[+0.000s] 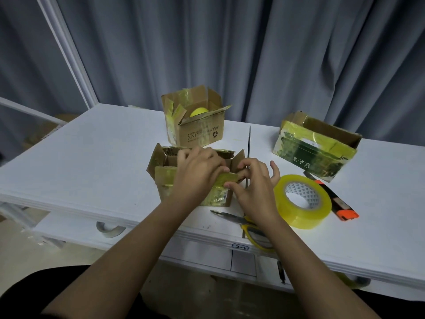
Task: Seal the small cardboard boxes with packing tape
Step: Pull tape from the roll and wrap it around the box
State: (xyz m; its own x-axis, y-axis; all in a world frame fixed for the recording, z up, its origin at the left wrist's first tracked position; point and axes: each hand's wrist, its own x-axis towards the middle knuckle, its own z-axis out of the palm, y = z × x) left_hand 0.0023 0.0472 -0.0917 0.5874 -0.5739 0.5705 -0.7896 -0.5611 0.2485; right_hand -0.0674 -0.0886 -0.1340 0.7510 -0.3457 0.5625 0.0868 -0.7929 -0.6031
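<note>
So we had both hands on the small brown cardboard box (195, 178) at the white table's (92, 157) front edge: flaps up, yellowed tape all over. Left hand (199, 171) gripped its front flap; right hand (253, 187) pinched the flap corner. Yellowish packing tape roll (302, 201) sat just right.

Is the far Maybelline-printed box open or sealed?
Open. The printed box has its top flaps standing up and apart, and a yellow round thing shows inside.
</note>
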